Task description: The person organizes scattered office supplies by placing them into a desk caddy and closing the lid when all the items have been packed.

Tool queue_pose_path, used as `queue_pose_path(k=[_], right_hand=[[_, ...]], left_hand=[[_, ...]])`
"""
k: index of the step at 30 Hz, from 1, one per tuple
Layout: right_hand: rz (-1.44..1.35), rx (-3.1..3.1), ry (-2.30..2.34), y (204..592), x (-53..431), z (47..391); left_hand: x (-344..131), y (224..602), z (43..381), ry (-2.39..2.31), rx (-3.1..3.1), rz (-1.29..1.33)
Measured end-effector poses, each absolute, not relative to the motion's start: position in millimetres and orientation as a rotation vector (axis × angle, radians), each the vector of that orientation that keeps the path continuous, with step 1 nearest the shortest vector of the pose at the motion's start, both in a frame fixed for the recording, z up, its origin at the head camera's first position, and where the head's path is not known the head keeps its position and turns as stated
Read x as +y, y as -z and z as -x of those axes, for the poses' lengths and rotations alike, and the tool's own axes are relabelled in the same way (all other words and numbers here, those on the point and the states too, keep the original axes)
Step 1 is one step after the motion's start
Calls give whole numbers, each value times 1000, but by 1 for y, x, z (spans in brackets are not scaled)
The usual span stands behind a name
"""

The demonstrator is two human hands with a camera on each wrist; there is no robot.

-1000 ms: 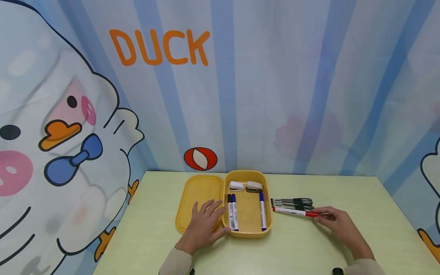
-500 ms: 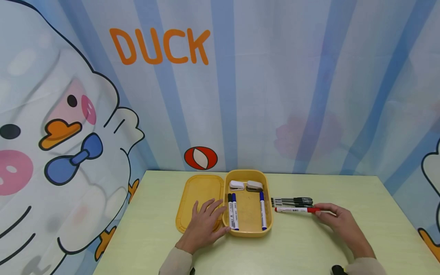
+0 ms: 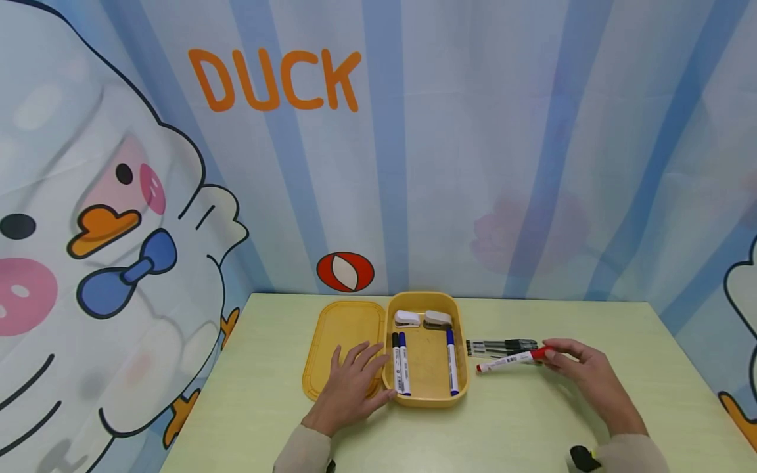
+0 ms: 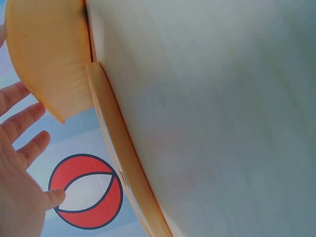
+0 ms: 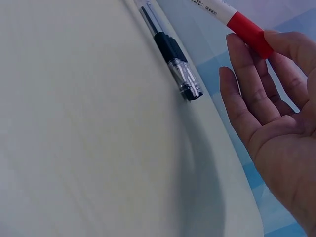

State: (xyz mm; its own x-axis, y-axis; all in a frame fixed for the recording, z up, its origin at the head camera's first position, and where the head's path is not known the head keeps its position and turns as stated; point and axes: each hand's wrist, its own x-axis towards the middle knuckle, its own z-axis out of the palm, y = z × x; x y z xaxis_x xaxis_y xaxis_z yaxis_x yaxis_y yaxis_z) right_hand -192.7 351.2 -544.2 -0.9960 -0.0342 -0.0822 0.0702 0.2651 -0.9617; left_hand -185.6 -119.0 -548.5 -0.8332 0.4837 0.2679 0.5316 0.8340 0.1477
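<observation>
The left hand [image 3: 350, 393], fingers spread loosely, touches the rounded yellow plastic box [image 3: 427, 374]. Right of it, beside slim black-and-clear pens [image 3: 522, 344], a white cylindrical marker [image 3: 510, 361] tilts, its red cap pinched between the fingers of the right hand [image 3: 588, 374].

I see the lid [image 3: 343, 332] on the table [image 3: 603, 335], just left of the box [image 3: 427, 368]; inside, two staplers [image 3: 437, 320] sit behind a left-side pair of markers [image 3: 405, 364] and a right-side marker [image 3: 452, 362]. Pens [image 3: 513, 344] lie right of the box, behind the held marker [image 3: 510, 361].
</observation>
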Motion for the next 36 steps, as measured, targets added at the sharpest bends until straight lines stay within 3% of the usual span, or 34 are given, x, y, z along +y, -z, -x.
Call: queue_pose_path(k=[36], right_hand=[[159, 2431, 1878, 503, 326, 227]], left_hand=[[-119, 546, 185, 315, -2797, 790]])
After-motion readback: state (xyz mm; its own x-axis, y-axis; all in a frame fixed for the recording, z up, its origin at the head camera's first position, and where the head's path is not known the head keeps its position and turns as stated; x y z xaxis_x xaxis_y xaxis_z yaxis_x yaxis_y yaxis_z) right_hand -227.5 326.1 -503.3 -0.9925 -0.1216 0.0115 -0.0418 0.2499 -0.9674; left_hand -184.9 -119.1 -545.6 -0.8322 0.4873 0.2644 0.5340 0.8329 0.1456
